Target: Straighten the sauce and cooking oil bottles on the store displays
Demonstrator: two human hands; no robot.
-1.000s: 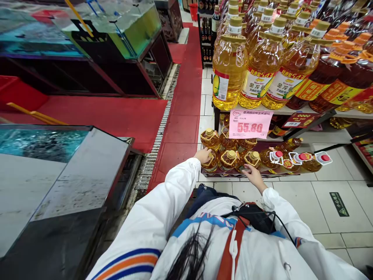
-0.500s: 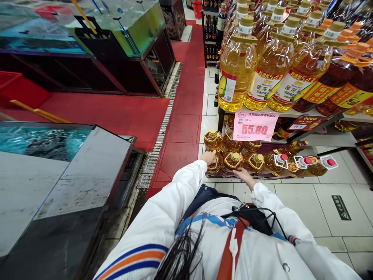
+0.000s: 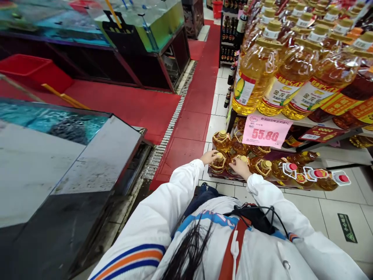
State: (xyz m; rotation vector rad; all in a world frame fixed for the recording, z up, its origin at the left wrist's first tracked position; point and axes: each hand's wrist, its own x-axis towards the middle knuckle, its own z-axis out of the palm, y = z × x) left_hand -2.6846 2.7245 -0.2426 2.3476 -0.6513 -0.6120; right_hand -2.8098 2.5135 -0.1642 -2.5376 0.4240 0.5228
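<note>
The corner bottle point(image 3: 218, 166) stands in the near row at the left end of the low display, just beyond the fingertips of the left hand point(image 3: 208, 157), which comes in from its left side and reaches the cap and neck. The thumb and fingers are slightly spread there; whether they close on the bottle, I cannot tell. The corner bottle is clear, filled with golden-amber oil, with a yellow cap and a pale band around its shoulder; it looks upright, and its lower part is hard to make out. The right hand point(image 3: 240, 168) is over the near side of the second bottle point(image 3: 243, 158), immediately right of the corner bottle, with its fingers bent and partly covering it. Its fingertips point toward the corner bottle, and whether they grip anything, I cannot tell. The second bottle shows a similar yellow cap. Behind the corner bottle stands the rear bottle point(image 3: 222, 143), also yellow-capped. Farther right in the near row are red-capped bottles point(image 3: 287, 171) with white handles. Above the display hangs the pink price sign point(image 3: 267, 132) reading 55.80, below the shelf of large oil bottles point(image 3: 256, 77). Left of the display runs the red floor matting point(image 3: 186, 155).
</note>
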